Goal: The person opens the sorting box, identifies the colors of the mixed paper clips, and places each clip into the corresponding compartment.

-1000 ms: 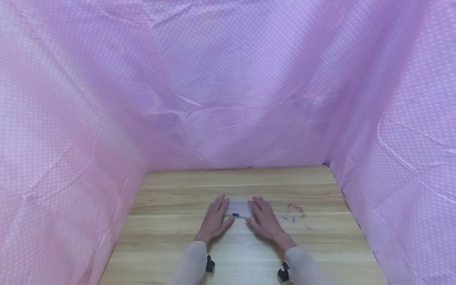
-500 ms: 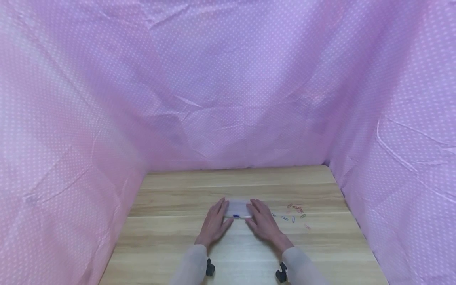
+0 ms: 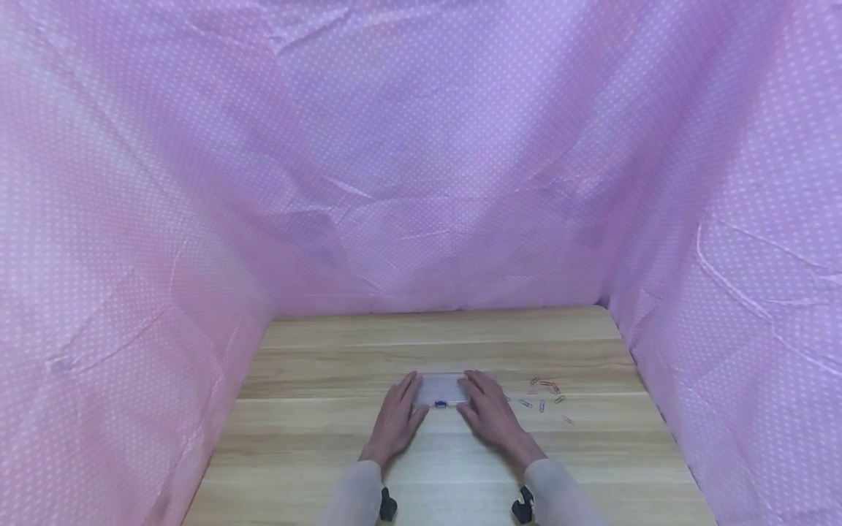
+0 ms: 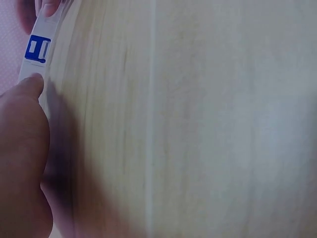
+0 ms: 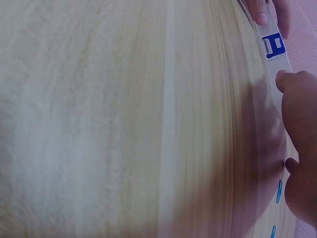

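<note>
A clear plastic box (image 3: 442, 387) with a blue latch (image 3: 441, 404) on its near side lies flat on the wooden table. My left hand (image 3: 395, 418) holds its left end, the thumb against the near edge and the fingers along the side. At the right end my right hand (image 3: 492, 413) holds it the same way. Both wrist views show the thumbs touching the near wall, on either side of the blue latch (image 4: 37, 48). Most of the fingers are out of sight in the wrist views. No contents can be made out inside the box.
Several paper clips (image 3: 542, 405) in red, blue and other colours lie scattered on the table (image 3: 316, 438) to the right of my right hand. Pink dotted cloth (image 3: 434, 248) encloses the table at the back and both sides.
Both hands and the box have shifted slightly toward me, and the box a little to the right. The paper clips have stayed where they were.
</note>
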`<act>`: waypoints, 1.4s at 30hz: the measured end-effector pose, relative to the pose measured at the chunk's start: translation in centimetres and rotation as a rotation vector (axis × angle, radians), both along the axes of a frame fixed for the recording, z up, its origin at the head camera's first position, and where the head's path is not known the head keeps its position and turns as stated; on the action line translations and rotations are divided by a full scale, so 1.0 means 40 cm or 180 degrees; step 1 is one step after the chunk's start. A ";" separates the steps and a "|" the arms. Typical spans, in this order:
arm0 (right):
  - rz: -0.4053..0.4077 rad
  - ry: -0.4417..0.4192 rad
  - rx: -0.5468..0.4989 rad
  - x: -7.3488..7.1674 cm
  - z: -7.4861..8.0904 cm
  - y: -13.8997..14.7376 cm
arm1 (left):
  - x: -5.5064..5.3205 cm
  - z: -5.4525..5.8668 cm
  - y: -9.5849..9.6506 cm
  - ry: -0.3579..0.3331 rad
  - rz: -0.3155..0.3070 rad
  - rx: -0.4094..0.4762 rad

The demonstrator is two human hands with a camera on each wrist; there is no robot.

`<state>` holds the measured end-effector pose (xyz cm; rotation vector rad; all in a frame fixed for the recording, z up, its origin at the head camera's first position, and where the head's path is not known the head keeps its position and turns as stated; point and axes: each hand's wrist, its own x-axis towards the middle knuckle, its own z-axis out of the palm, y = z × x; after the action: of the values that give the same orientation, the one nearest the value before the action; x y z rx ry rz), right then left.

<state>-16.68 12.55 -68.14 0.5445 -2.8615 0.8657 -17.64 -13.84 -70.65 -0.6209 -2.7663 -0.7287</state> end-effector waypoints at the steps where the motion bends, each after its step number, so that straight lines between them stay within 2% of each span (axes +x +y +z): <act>1: -0.0005 -0.0036 -0.0006 0.001 0.001 0.000 | 0.001 0.000 0.000 -0.0018 0.0003 0.0023; 9: 0.0031 -0.0178 -0.0038 -0.002 0.008 0.006 | 0.008 -0.005 0.006 -0.0308 0.0101 0.0256; 17: 0.0065 -0.0155 -0.0016 -0.008 0.011 0.011 | 0.009 -0.024 0.011 -0.0110 0.0162 0.0265; 23: 0.0054 -0.0093 -0.0090 -0.007 0.020 0.009 | 0.008 -0.029 0.010 -0.0116 0.0181 0.0285; 27: 0.0067 0.0077 -0.0181 -0.006 0.024 0.002 | 0.008 -0.023 0.011 -0.0169 0.0174 0.0333; 36: 0.0259 0.0885 -0.0257 -0.009 0.020 -0.045 | 0.007 -0.011 0.006 -0.0271 0.0166 0.0373; 42: 0.0293 0.0852 -0.0401 -0.005 0.023 -0.068 | 0.003 -0.009 0.005 -0.0427 0.0167 0.0489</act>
<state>-16.87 9.84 -67.24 0.7218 -2.5405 0.9029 -17.54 -13.66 -71.00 -0.4835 -2.7989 -0.9935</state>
